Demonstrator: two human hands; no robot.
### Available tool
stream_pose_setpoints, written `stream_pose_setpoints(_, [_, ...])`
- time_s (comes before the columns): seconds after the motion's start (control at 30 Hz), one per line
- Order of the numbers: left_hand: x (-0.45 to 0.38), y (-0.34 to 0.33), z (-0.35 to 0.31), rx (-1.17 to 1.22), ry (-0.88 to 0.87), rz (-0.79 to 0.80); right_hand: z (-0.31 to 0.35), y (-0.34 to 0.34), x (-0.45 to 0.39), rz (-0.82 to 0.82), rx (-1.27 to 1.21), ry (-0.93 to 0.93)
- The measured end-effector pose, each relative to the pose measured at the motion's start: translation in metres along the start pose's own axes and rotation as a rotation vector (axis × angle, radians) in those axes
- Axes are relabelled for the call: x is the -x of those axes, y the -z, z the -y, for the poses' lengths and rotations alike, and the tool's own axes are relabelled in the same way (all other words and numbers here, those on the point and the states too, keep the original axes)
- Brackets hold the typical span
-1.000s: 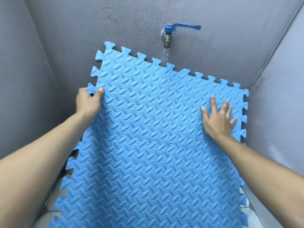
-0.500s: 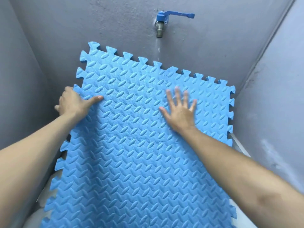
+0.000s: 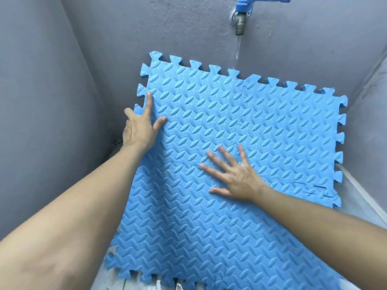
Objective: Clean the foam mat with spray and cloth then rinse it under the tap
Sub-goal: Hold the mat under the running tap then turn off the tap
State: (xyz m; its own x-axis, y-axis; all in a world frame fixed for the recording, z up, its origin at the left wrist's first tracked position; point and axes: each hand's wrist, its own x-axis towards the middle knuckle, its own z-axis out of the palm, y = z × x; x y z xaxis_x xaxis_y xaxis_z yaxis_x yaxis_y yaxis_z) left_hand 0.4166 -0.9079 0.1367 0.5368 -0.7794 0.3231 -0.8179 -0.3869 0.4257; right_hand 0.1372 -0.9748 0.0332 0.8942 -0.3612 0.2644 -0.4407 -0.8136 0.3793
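Rinsing stage, viewed from the head camera. The foam mat (image 3: pixel 240 143), a blue sheet of interlocking tiles with a raised leaf pattern and toothed borders, leans tilted against the grey wall (image 3: pixel 146 28) below the tap (image 3: pixel 240 19). A thin stream of water (image 3: pixel 237 50) falls from the tap and meets the mat's upper edge, right of that edge's middle; whether water yet spreads over the face cannot be told.

The left hand (image 3: pixel 139 130) sits at the mat's left border, below its upper left corner: index finger extended along the toothed edge, thumb lying on the patterned face, remaining fingers apparently curled behind the edge, so the border is pinched rather than merely touched. The right hand (image 3: pixel 234 174) lies flat on the face near the mat's centre, fingers spread wide and pointing up and left, palm pressing on the foam, gripping nothing.

Handling, as a judgement: the mat looks light and flexible, likely to bow or flop if held by one corner, and its tile seams, visible as fine lines right of centre, could part under a pull. Wet foam may turn slippery. The toothed borders offer the surest purchase; a grip on two opposite edges would steady it under the stream. The mat's lower edge rests towards the viewer on a pale floor (image 3: pixel 129 285), only partly visible.
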Motion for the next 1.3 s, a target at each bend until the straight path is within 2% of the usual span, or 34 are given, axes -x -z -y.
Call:
stream_pose_setpoints(0.07, [0.000, 0.004, 0.002, 0.000, -0.016, 0.025, -0.001, 0.002, 0.001, 0.023, -0.024, -0.057])
stream_pose_setpoints(0.17, [0.006, 0.011, 0.008, 0.022, -0.039, 0.136, 0.065, -0.016, 0.036, -0.087, -0.069, 0.065])
stream_pose_setpoints(0.23, [0.012, 0.011, 0.013, -0.003, -0.026, 0.202, 0.113, -0.025, 0.067, 0.003, -0.066, 0.392])
stream_pose_setpoints(0.3, [0.015, 0.009, 0.017, -0.047, -0.005, 0.206, 0.122, -0.026, 0.082, 0.108, 0.007, 0.733])
stream_pose_setpoints(0.33, [0.016, 0.007, 0.017, -0.069, -0.008, 0.193, 0.112, -0.025, 0.081, 0.113, 0.010, 0.761])
stream_pose_setpoints(0.37, [0.016, 0.007, 0.017, -0.085, -0.021, 0.176, 0.095, -0.027, 0.075, 0.076, 0.005, 0.673])
stream_pose_setpoints(0.4, [0.016, 0.008, 0.018, -0.088, -0.031, 0.153, 0.074, -0.029, 0.067, 0.039, 0.003, 0.492])
stream_pose_setpoints(0.47, [0.016, 0.009, 0.019, -0.077, -0.041, 0.120, 0.016, -0.020, 0.050, 0.098, 0.009, -0.001])
stream_pose_setpoints(0.5, [0.016, 0.011, 0.019, -0.069, -0.046, 0.112, -0.004, -0.013, 0.045, 0.143, 0.013, -0.154])
stream_pose_setpoints(0.53, [0.016, 0.011, 0.018, -0.061, -0.052, 0.104, -0.011, -0.006, 0.043, 0.182, -0.005, -0.205])
stream_pose_setpoints(0.6, [0.016, 0.012, 0.017, -0.039, -0.057, 0.088, 0.009, -0.006, 0.052, 0.149, -0.007, -0.023])
stream_pose_setpoints(0.67, [0.017, 0.012, 0.016, -0.007, -0.054, 0.079, 0.061, -0.015, 0.090, 0.085, 0.009, 0.344])
stream_pose_setpoints(0.73, [0.018, 0.011, 0.017, 0.019, -0.041, 0.066, 0.100, -0.015, 0.140, 0.233, 0.080, 0.651])
stream_pose_setpoints(0.77, [0.018, 0.010, 0.016, 0.035, -0.035, 0.061, 0.102, -0.015, 0.161, 0.293, 0.147, 0.711])
stream_pose_setpoints(0.83, [0.017, 0.008, 0.018, 0.066, -0.023, 0.053, 0.075, -0.018, 0.186, 0.326, 0.132, 0.720])
stream_pose_setpoints(0.9, [0.016, 0.005, 0.019, 0.092, -0.007, 0.036, 0.029, -0.018, 0.200, 0.348, 0.053, 0.562])
stream_pose_setpoints(0.93, [0.015, 0.004, 0.019, 0.109, -0.002, 0.031, 0.002, -0.016, 0.204, 0.370, 0.022, 0.383])
stream_pose_setpoints(1.07, [0.015, 0.005, 0.019, 0.173, 0.007, 0.010, -0.068, -0.007, 0.200, 0.489, -0.256, -0.685])
stream_pose_setpoints(1.13, [0.018, 0.007, 0.018, 0.189, -0.009, -0.003, -0.080, -0.017, 0.187, 0.332, -0.632, -1.263])
stream_pose_setpoints(1.17, [0.019, 0.007, 0.018, 0.189, -0.020, -0.009, -0.081, -0.020, 0.177, 0.244, -0.859, -1.478])
stream_pose_setpoints(1.23, [0.021, 0.010, 0.018, 0.184, -0.034, -0.019, -0.074, -0.024, 0.162, 0.100, -1.186, -1.666])
stream_pose_setpoints(1.3, [0.023, 0.014, 0.022, 0.186, -0.028, -0.031, -0.067, -0.016, 0.147, -0.015, -1.215, -1.761])
